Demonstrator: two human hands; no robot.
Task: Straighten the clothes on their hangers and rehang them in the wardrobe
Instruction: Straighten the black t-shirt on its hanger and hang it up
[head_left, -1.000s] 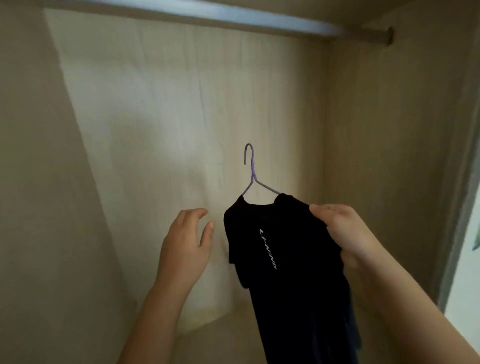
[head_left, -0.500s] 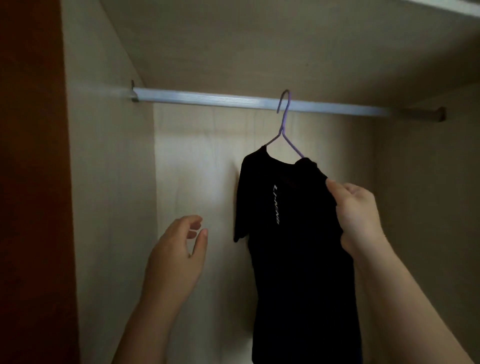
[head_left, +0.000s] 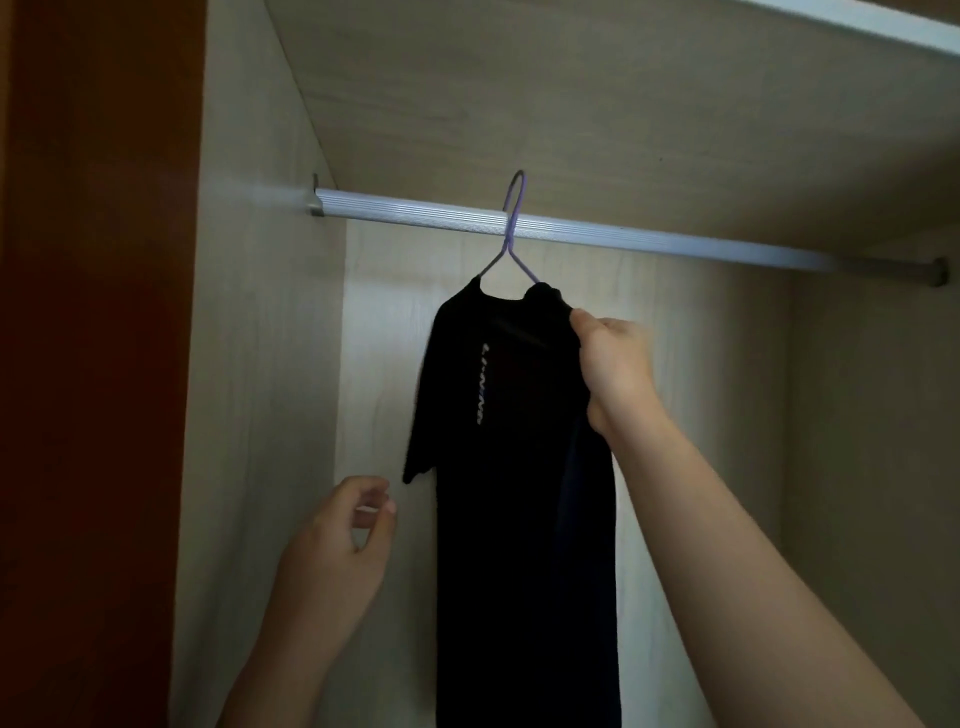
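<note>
Inside the pale wood-grain wardrobe (head_left: 270, 415): ribbed silver metal rail (head_left: 571, 231), thin purple wire hanger (head_left: 511, 228) with hook crossing it, whether resting on it unclear. Limp black T-shirt (head_left: 519, 493) draped on the hanger, white lettering down the chest. Right hand (head_left: 615, 364) pinching the shirt's shoulder; left hand (head_left: 337, 545) loosely curled, empty, beside the sleeve

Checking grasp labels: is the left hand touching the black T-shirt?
Apart. The head view shows bare wardrobe back panel between the left hand and the black T-shirt.
</note>
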